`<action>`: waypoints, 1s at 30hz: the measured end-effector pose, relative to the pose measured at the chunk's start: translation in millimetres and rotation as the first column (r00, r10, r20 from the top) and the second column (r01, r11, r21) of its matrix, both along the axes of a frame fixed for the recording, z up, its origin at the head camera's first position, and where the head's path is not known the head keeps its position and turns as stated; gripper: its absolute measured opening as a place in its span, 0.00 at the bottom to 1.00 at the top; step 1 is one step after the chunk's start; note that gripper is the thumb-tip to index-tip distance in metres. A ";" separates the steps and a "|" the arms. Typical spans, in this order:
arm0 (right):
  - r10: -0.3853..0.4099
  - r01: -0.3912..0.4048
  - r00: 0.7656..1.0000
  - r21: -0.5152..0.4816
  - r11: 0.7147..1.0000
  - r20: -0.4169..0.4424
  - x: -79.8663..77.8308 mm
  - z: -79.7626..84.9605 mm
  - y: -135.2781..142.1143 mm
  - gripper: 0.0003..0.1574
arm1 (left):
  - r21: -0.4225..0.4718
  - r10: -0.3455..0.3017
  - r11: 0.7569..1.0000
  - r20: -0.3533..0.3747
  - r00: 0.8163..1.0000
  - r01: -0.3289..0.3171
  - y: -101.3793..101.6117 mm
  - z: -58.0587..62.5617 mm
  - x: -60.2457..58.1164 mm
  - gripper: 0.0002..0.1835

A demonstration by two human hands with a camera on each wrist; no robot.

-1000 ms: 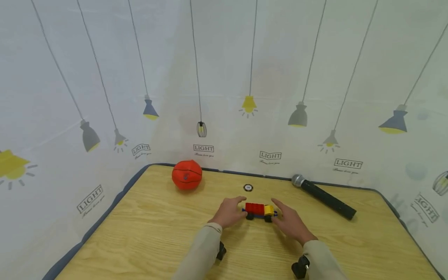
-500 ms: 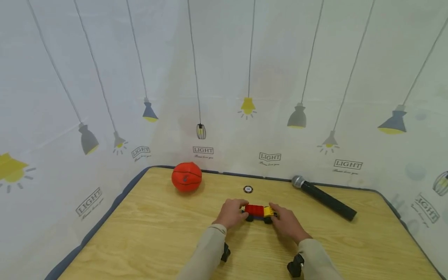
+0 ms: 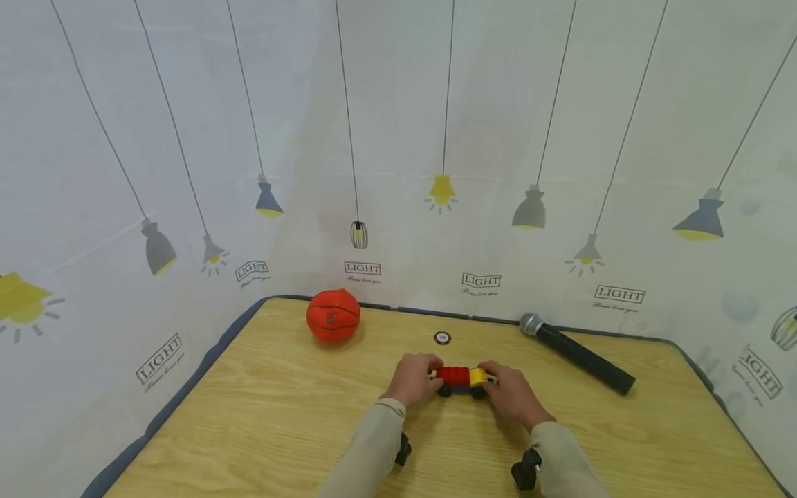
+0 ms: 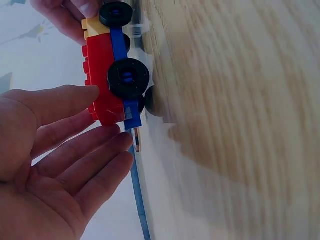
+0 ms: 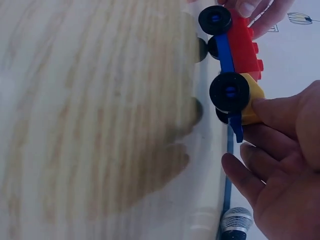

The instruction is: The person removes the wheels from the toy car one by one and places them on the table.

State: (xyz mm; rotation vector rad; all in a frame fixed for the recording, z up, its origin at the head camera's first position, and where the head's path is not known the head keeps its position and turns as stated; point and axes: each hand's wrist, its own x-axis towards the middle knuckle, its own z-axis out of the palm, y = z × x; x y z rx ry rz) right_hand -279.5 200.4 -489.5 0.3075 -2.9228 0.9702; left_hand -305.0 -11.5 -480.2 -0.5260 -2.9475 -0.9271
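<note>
A toy brick truck with a red body, yellow cab, blue base and black wheels lies crosswise between the hands. My left hand pinches its red rear end, thumb on the near side, as the left wrist view shows. At the cab end, my right hand pinches the yellow cab between thumb and fingers. The wheels are at or just above the tabletop; I cannot tell whether they touch it. Fingers behind the truck are partly hidden.
On the wooden table a red ball sits at the back left. A round chip lies behind the truck. A black microphone with a silver head lies at the back right. A white printed curtain stands behind the table.
Both hands have closed in from beside the truck and now pinch its two ends. The truck has hardly moved. The ball, chip and microphone stay in place.
</note>
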 end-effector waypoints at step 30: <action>0.338 -0.330 0.919 -0.073 0.941 0.204 3.7 60.7 14.2 0.19 | 0.245 -0.280 0.941 0.179 0.943 0.233 18.7 16.5 15.9 0.24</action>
